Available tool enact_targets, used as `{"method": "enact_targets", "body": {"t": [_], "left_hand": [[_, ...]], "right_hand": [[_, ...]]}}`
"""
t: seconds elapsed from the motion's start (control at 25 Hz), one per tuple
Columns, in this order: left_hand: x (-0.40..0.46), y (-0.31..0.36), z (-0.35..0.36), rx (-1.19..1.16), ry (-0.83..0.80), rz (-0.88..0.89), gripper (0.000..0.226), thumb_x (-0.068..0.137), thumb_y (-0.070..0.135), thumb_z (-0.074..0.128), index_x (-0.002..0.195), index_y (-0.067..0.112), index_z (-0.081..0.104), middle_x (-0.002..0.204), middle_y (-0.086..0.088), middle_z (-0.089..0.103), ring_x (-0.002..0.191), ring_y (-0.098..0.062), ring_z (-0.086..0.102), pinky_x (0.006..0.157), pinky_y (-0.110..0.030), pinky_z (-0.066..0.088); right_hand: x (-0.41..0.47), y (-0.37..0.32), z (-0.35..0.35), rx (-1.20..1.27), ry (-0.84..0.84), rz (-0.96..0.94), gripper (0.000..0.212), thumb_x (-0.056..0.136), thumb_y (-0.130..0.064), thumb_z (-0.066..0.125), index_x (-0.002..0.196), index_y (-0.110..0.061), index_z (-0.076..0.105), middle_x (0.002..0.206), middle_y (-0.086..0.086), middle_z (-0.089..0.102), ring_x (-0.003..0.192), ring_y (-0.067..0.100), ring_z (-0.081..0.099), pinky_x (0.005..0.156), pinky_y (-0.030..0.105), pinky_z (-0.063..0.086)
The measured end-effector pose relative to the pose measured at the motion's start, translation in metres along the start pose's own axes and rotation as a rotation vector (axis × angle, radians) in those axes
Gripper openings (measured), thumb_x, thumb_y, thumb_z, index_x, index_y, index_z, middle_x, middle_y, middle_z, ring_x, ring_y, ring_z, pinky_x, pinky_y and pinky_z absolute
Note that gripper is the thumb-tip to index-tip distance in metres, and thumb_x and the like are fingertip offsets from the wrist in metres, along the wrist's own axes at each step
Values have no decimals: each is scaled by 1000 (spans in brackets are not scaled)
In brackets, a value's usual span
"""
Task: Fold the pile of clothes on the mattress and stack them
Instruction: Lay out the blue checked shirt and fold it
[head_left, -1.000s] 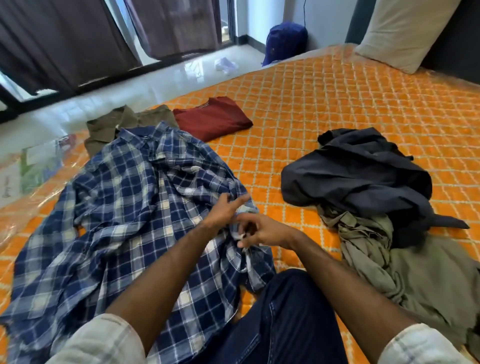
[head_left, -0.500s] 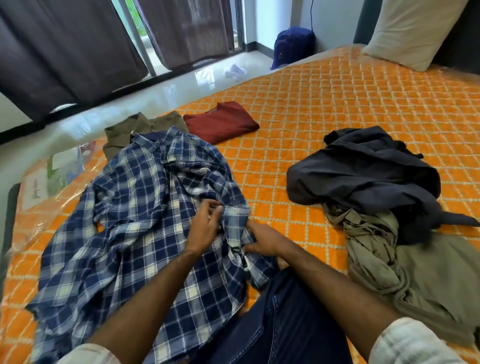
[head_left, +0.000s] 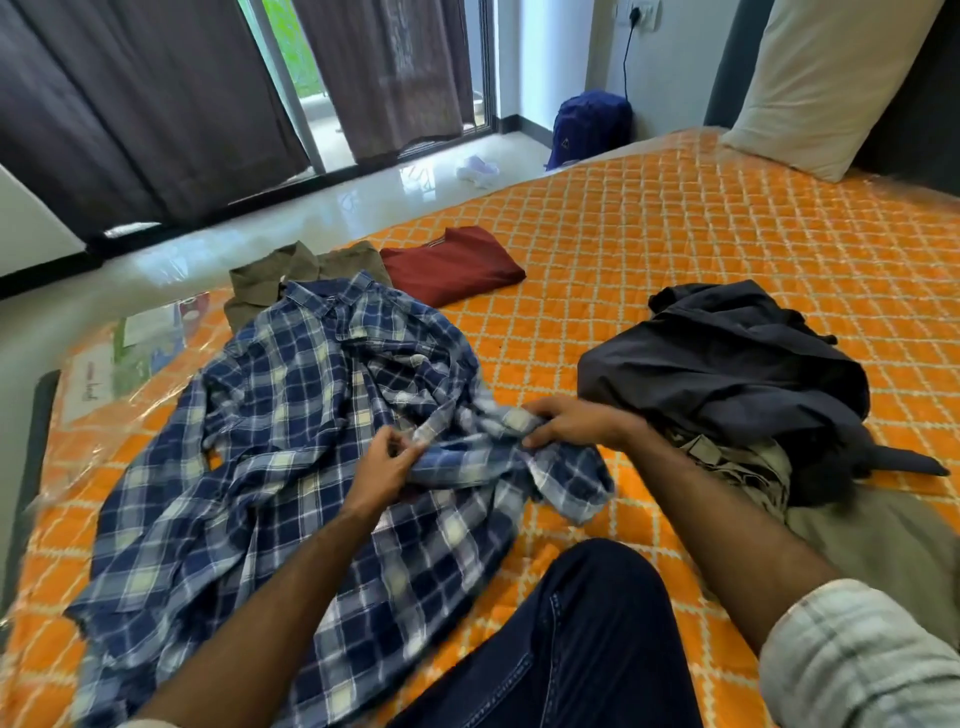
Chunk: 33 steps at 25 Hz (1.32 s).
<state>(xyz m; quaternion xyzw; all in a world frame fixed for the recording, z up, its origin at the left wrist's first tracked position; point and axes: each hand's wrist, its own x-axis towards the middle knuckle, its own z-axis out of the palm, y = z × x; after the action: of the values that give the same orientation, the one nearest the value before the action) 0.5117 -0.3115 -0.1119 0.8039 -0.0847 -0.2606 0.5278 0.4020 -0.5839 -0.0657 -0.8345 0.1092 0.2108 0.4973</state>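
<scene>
Left hand (head_left: 387, 462): pinches plaid shirt (head_left: 291, 441) near its middle.
Right hand (head_left: 569, 423): grips a sleeve, now drawn rightward from the bunch.
Meaning: shirt being spread for folding.
Unfolded pile (head_left: 737, 379): right, on mattress (head_left: 675, 249).
Folded: maroon shirt (head_left: 452, 265), olive shirt (head_left: 280, 275), beyond.

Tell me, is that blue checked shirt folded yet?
Not yet. The blue checked shirt lies spread and rumpled on the mattress, while the left hand and right hand grip a bunched part.
</scene>
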Motion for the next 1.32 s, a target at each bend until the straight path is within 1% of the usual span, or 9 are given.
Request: {"method": "enact_targets", "body": {"t": [0.2,0.36,0.6,0.72,0.8,0.92,1.04,1.2,1.32], "left_hand": [[-16,-17,-27,23,-28,31,17,104,16,52,90,8,46,76,-10,63,64,-23,65,54,-39,51],[-31,-35,-20,529,-334,134,35,94,40,66,119,22,50,117,1,58,100,-16,61,84,-32,57],[-37,-69,10,1372,-106,791,52,85,53,61,127,23,57,123,1,59,103,-17,59,82,-35,54],[-33,-70,23,1378,-39,840,25,88,31,66,109,19,66,100,0,66,84,-15,61,73,-34,55],[-27,-58,25,1244,-35,658,12,97,26,54,102,19,62,94,2,62,80,-12,56,76,-31,51],[-23,-33,15,522,-434,249,22,105,19,42,85,18,51,78,4,49,67,-8,44,68,-30,41],[-37,-23,-6,114,-815,-70,29,107,15,37,80,16,49,66,-1,46,54,-14,45,51,-25,42],[-54,-44,-16,729,-746,184,16,103,40,48,98,28,56,86,5,65,72,-13,63,63,-23,49],[-65,-56,-4,1157,-427,554,55,88,74,43,122,32,47,114,14,51,94,-4,53,77,-19,48]], "right_hand": [[-14,15,-35,207,1175,165,35,102,-30,59,131,-13,55,131,12,53,113,34,58,86,40,45],[-18,29,-12,-179,944,312,43,98,-38,60,136,-22,51,142,12,38,133,37,36,108,53,33],[-9,38,44,-978,770,-12,37,74,-11,76,108,-19,64,127,9,52,110,32,43,86,47,40],[21,36,63,-528,382,126,52,91,-22,68,137,-13,45,139,14,44,118,36,50,93,50,49],[37,34,65,-296,422,271,82,93,-33,69,156,-14,20,157,18,21,139,44,34,111,54,38],[58,26,60,-226,588,371,96,91,-43,71,161,-27,7,162,16,10,145,46,20,115,58,26],[65,26,59,-325,647,355,60,96,-40,65,149,-30,40,153,11,33,139,38,31,114,57,27],[58,36,52,-187,776,258,12,101,-29,59,110,-21,60,109,6,68,105,31,62,97,48,45],[40,35,44,418,784,202,10,104,-18,56,98,-9,56,83,11,63,73,26,64,68,40,56]]}}
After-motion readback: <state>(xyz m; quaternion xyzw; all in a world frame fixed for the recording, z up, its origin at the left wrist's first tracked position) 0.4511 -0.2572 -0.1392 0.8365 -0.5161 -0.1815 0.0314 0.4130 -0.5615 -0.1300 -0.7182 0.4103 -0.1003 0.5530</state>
